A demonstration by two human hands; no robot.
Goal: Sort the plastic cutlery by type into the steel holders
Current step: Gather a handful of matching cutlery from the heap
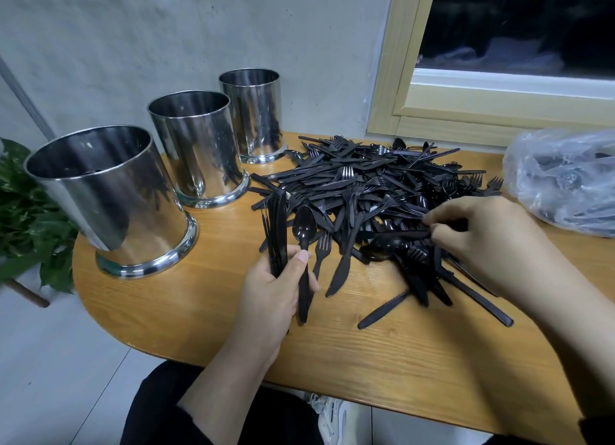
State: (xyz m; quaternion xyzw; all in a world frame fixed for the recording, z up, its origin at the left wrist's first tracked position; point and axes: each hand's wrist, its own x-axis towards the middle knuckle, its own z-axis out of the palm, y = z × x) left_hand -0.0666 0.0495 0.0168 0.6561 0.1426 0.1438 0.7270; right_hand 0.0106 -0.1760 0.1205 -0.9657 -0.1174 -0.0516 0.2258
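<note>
Green plant, plastic bag, window.

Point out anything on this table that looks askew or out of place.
The nearest shiny steel cylinder holder seems to lean left, perhaps only from the wide lens. One black plastic knife lies apart from the black cutlery heap, near the wooden table edge. Nothing looks spilled or broken.
</note>
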